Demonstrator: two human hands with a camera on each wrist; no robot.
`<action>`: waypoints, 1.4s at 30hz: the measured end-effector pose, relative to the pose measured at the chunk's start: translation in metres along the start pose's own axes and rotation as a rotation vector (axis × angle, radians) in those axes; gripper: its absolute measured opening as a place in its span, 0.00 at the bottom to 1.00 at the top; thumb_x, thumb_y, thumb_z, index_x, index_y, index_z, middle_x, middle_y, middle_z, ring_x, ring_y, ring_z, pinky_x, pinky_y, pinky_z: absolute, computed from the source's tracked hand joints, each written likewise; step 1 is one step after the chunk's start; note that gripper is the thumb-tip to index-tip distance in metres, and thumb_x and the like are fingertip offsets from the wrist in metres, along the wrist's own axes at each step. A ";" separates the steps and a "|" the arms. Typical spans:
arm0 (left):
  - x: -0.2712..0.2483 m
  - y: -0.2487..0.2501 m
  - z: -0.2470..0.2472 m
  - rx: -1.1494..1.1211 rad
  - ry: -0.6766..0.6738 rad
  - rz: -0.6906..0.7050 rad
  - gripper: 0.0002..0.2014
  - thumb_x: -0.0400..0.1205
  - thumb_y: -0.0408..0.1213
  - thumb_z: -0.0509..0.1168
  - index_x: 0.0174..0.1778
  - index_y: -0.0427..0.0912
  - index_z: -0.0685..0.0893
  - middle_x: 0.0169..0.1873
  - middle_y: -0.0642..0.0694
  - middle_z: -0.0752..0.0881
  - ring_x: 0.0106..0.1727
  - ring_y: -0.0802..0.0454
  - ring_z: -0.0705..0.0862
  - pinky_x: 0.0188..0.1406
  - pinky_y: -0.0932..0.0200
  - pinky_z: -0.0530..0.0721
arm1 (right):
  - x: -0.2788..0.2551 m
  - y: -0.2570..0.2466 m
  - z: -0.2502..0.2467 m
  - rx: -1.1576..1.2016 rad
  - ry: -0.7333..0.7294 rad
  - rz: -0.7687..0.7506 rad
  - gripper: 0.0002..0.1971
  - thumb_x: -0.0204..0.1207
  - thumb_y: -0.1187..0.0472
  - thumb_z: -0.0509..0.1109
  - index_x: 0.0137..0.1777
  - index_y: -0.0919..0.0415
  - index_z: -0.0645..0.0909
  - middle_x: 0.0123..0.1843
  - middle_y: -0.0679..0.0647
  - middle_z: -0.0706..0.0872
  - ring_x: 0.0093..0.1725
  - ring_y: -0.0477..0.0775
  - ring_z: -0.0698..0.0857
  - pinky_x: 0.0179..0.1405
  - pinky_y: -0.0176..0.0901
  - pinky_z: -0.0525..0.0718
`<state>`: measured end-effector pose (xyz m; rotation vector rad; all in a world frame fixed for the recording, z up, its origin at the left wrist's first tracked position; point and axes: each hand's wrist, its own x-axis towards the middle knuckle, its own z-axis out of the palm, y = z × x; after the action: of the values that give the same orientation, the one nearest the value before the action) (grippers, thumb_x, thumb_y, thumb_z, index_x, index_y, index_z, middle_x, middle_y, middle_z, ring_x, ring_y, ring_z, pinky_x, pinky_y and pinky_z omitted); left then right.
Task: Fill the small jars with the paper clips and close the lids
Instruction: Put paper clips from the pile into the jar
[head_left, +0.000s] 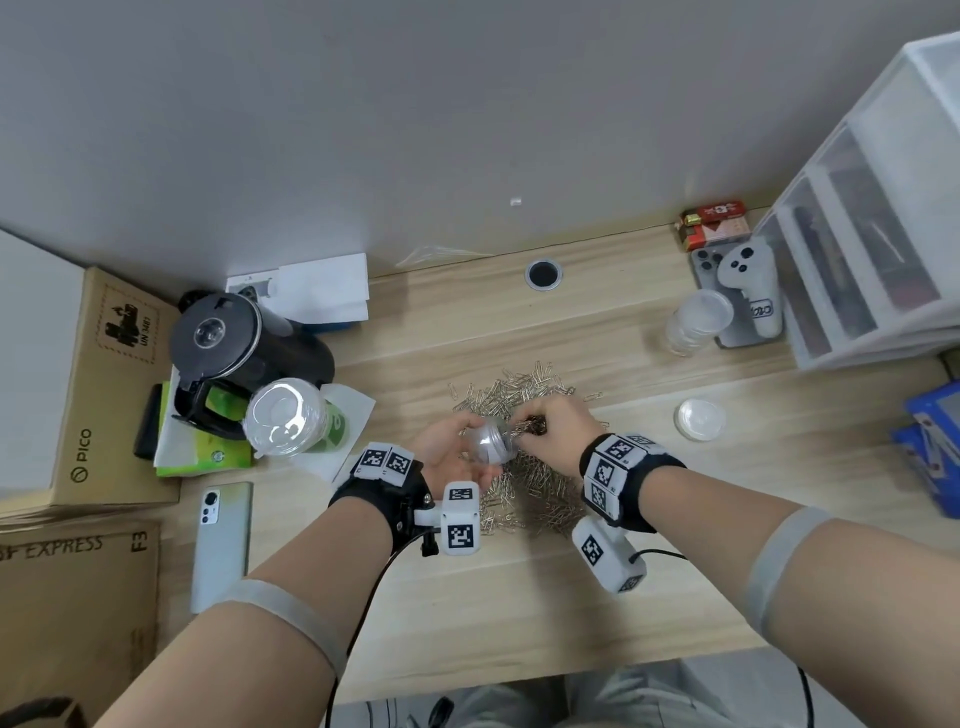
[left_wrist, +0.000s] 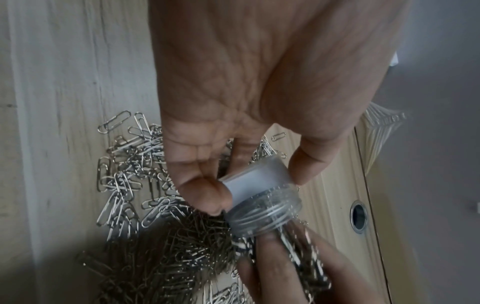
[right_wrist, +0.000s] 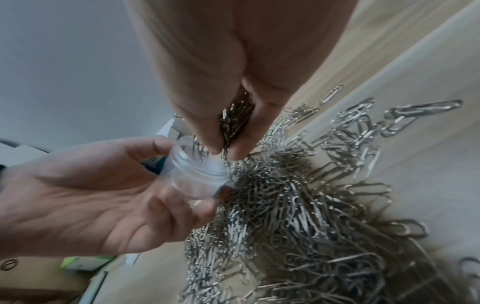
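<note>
While your left hand (head_left: 451, 451) is gripping the clear jar (head_left: 491, 446) tilted, keep its mouth under your right hand (head_left: 555, 422). That hand is pinching a bunch of paper clips (right_wrist: 235, 120); be easing them in above the pile (head_left: 524, 488).

A black kettle (head_left: 244, 353) stands at about nine o'clock on the wooden desk (head_left: 519, 613), with a lidded plastic cup (head_left: 288, 418) just beside it on white paper and a pale smartphone (head_left: 222, 543) lying flat toward eight o'clock. Cardboard boxes (head_left: 104, 384) fill the far left edge. At one to two o'clock sit a round cable hole (head_left: 543, 274), a red packet (head_left: 714, 224), a white controller (head_left: 750, 286) and clear plastic drawers (head_left: 872, 218).
</note>
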<state>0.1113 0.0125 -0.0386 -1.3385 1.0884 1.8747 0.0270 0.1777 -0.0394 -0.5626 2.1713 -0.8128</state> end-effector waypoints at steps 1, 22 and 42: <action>-0.001 0.000 0.002 0.005 0.004 0.001 0.34 0.67 0.41 0.75 0.70 0.35 0.80 0.50 0.30 0.85 0.39 0.41 0.84 0.31 0.51 0.84 | -0.001 -0.003 0.001 0.009 -0.003 0.007 0.12 0.74 0.58 0.76 0.56 0.46 0.87 0.62 0.49 0.88 0.49 0.53 0.90 0.53 0.46 0.88; 0.003 -0.007 0.000 0.023 0.004 -0.018 0.18 0.80 0.45 0.67 0.58 0.36 0.75 0.36 0.35 0.80 0.28 0.41 0.84 0.28 0.52 0.84 | -0.004 -0.020 0.012 0.005 -0.100 -0.075 0.14 0.70 0.59 0.78 0.56 0.50 0.88 0.60 0.46 0.88 0.61 0.43 0.83 0.61 0.27 0.70; -0.002 -0.005 -0.013 -0.068 -0.049 0.027 0.19 0.76 0.43 0.67 0.56 0.32 0.82 0.39 0.35 0.86 0.31 0.42 0.83 0.30 0.55 0.85 | -0.001 -0.023 0.007 0.302 0.047 -0.070 0.14 0.70 0.66 0.72 0.49 0.45 0.86 0.45 0.42 0.90 0.40 0.45 0.90 0.47 0.51 0.91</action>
<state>0.1219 0.0037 -0.0400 -1.3143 1.0314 1.9705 0.0365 0.1592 -0.0264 -0.4706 2.0267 -1.1772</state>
